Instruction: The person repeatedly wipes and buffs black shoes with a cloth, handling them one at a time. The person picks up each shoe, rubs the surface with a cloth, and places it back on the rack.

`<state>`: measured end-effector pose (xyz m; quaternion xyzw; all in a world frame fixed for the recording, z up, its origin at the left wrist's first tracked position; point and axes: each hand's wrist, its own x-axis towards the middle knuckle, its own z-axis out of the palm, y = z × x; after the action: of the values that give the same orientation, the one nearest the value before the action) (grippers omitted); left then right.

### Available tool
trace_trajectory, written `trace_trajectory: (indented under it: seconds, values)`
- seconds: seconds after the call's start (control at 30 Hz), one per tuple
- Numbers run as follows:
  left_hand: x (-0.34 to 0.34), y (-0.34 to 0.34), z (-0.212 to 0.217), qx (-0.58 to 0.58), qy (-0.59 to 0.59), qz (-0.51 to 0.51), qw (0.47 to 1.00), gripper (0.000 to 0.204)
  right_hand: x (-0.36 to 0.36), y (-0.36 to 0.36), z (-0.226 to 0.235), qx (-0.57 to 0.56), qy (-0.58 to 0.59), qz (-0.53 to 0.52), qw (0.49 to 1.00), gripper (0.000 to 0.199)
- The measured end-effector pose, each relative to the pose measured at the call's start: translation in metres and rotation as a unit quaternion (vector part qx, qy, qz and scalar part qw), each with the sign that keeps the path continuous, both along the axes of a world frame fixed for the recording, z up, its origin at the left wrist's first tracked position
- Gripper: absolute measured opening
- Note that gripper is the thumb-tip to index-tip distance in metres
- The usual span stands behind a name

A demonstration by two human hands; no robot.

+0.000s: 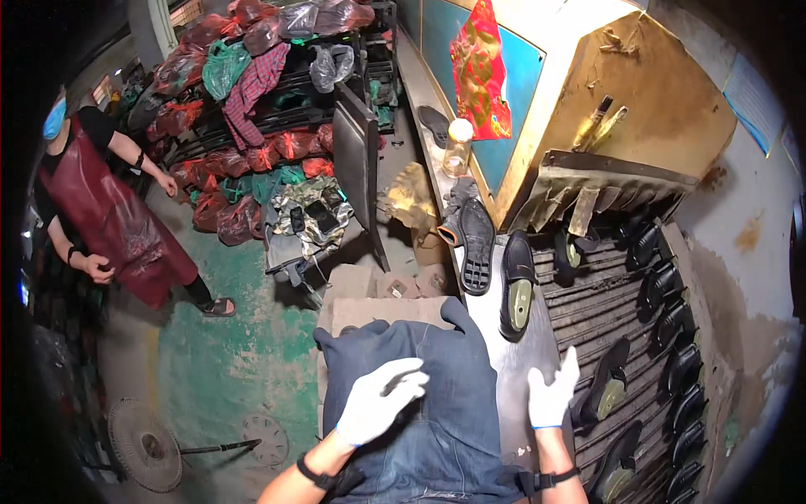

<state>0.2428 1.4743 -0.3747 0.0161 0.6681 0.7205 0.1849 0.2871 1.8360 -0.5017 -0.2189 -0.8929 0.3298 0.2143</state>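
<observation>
Both my hands wear white gloves. My left hand (pixel 384 401) hovers over the blue denim cloth (pixel 457 399) across my lap, its fingers loosely bent and apart, with nothing in them. To the right, my right hand (pixel 552 395) is open beside the grey metal ledge (pixel 541 336), thumb and fingers spread. Just ahead of it on the ledge lies a black loafer (pixel 519 286) with a green last inside. Next to that loafer, a black shoe sole (pixel 478 248) rests tread up, near a dark shoe piece with an orange edge (pixel 452 227).
Black shoes (pixel 606 382) sit on the slatted conveyor (pixel 579 315) at right, which runs under the machine's hanging flap (pixel 604 181). A jar (pixel 457 147) stands farther along the ledge. At left are a fan (pixel 147 445), a person in a red apron (pixel 109 202) and racks of bags (pixel 277 147).
</observation>
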Motion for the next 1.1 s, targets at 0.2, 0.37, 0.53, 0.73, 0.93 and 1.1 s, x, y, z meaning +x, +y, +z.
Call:
trace_trajectory:
  seconds: [0.2, 0.37, 0.53, 0.73, 0.93, 1.1]
  values:
    - [0.037, -0.038, -0.042, -0.006, 0.043, 0.088, 0.995, 0.033, -0.13, -0.051, -0.007, -0.06, 0.051, 0.04, 0.996, 0.11]
    - [0.022, -0.032, -0.044, 0.062, 0.041, 0.111, 0.991, 0.033, -0.157, -0.057, 0.009, -0.043, 0.017, 0.003, 0.999, 0.093]
    - [0.019, -0.029, -0.048, 0.052, 0.032, 0.098, 0.993, 0.033, -0.149, -0.034, -0.016, -0.078, 0.028, 0.019, 0.996, 0.09]
    - [0.015, -0.023, -0.046, 0.025, 0.036, 0.073, 0.996, 0.031, -0.223, 0.063, 0.011, 0.161, 0.023, -0.111, 0.98, 0.1]
    - [0.007, -0.018, -0.047, 0.044, 0.031, 0.067, 0.996, 0.033, -0.299, 0.175, 0.01, 0.213, -0.02, -0.05, 0.976, 0.087]
    - [0.002, -0.011, -0.045, 0.041, 0.034, 0.069, 0.996, 0.032, -0.279, 0.189, -0.015, -0.362, 0.165, -0.123, 0.909, 0.037]
